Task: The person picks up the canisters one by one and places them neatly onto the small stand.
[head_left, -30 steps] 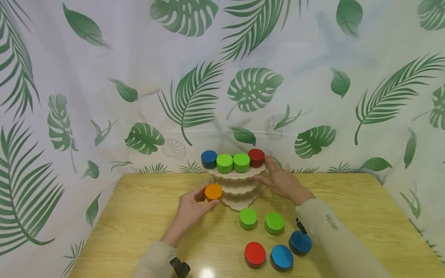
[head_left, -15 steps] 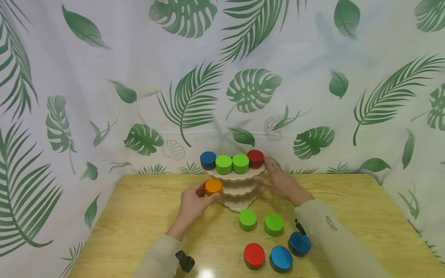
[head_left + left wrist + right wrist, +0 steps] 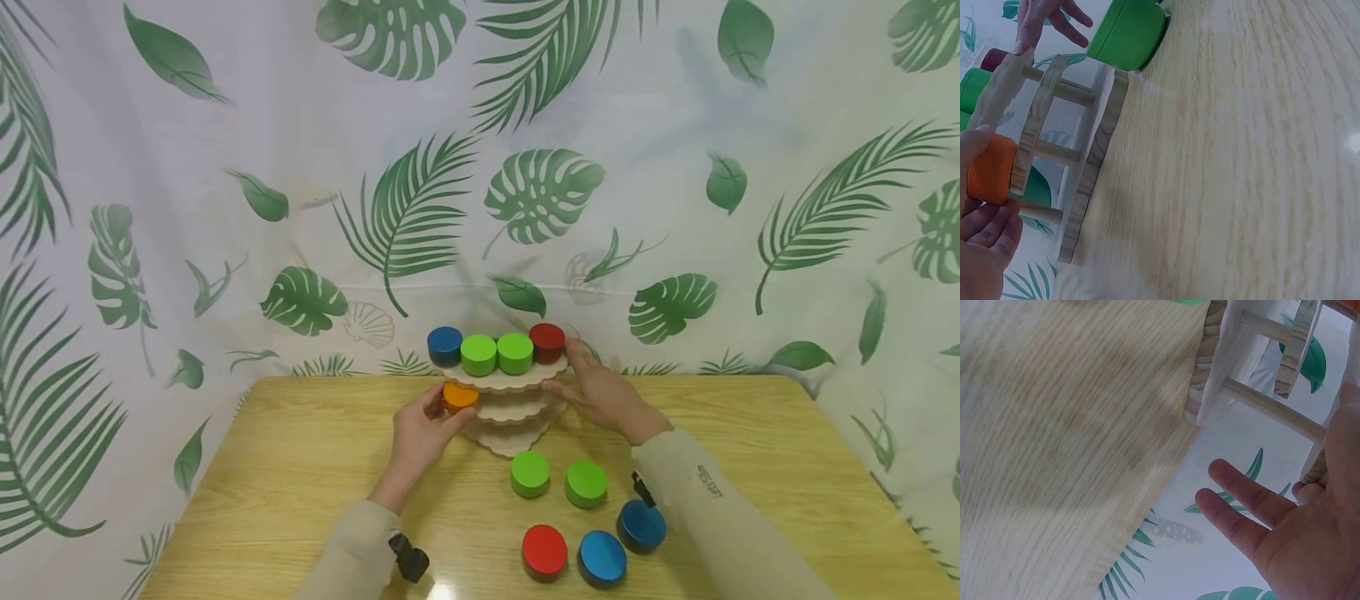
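My left hand [image 3: 422, 432] grips a round orange block [image 3: 460, 398] between thumb and fingers. In the left wrist view the orange block [image 3: 991, 169] sits at the middle tier's end, just below the top tier. The tiered wooden stand [image 3: 510, 408] has scalloped edges and round posts. On its top tier stand a blue block [image 3: 445, 346], two green blocks [image 3: 478, 355] and a dark red block [image 3: 547, 342]. My right hand [image 3: 611, 400] pinches the top tier's right end; in the right wrist view, two fingers of that hand [image 3: 1297, 544] stretch out free.
In front of the stand, two green blocks [image 3: 529, 474] lie on the wooden table [image 3: 300, 467]. Nearer me are a red block [image 3: 544, 552] and two blue blocks [image 3: 602, 558]. A leaf-patterned cloth [image 3: 420, 108] hangs behind the table.
My left hand has raised the orange block and moved it away from me, to the left end of the middle tier. The right hand keeps its place on the stand.
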`<control>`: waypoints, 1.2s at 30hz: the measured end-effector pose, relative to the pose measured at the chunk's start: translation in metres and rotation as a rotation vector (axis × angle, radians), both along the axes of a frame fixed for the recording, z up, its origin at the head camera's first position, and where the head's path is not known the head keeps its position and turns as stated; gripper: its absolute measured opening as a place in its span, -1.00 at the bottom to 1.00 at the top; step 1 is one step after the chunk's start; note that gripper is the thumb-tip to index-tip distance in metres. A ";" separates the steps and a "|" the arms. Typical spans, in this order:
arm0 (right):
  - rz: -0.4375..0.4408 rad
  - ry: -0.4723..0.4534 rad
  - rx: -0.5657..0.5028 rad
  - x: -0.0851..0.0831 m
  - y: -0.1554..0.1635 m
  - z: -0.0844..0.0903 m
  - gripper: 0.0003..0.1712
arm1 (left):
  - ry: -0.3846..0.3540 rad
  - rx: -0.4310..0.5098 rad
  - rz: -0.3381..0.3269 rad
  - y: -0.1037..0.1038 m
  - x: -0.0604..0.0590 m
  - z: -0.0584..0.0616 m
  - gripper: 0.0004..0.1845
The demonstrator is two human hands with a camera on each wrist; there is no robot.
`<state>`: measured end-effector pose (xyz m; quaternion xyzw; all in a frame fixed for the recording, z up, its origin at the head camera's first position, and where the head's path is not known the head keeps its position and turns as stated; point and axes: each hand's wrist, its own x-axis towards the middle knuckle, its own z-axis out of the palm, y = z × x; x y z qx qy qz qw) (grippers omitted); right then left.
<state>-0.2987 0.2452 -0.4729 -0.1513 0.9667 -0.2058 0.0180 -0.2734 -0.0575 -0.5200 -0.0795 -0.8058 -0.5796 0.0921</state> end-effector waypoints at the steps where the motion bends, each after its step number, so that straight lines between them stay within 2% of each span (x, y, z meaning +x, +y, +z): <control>1: -0.001 -0.002 0.002 0.000 0.000 0.000 0.13 | -0.005 0.002 0.000 0.000 0.000 0.000 -0.33; 9: 0.002 0.008 0.003 -0.001 0.000 -0.001 0.13 | 0.006 -0.009 -0.035 0.005 -0.004 0.000 -0.34; 25: -0.006 0.007 -0.007 0.000 0.000 0.000 0.14 | -0.033 0.007 -0.023 0.015 -0.007 -0.001 -0.47; 30: 0.007 0.022 -0.001 -0.001 -0.001 0.000 0.12 | -0.050 0.016 -0.013 0.016 -0.007 -0.002 -0.45; 36: 0.013 0.021 0.004 0.000 0.000 -0.001 0.12 | -0.029 0.035 -0.034 0.015 -0.004 -0.004 -0.29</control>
